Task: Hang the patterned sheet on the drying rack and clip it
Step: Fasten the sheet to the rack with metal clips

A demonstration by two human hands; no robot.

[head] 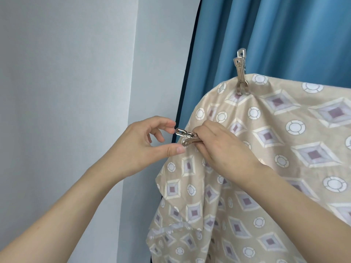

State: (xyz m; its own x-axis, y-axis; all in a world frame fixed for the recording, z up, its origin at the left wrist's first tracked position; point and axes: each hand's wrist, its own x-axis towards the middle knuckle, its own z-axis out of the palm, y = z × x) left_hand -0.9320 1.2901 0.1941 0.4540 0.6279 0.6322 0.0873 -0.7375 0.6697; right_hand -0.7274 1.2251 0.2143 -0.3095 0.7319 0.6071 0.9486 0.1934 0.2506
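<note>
Your patterned sheet [275,168] is soft beige cotton printed with purple-centred diamonds and white ringed circles, draped in loose folds over a rack hidden beneath it, in front of a pleated blue curtain [266,31]. One shiny metal clip [240,76] stands upright on the top edge, handles pointing up. A second metal clip [187,137] lies horizontally at the sheet's left edge, handles pointing left. Your right hand [222,147] grips it, fingers curled around its body. Your left hand [148,143] pinches its handle ends between thumb and forefinger.
</note>
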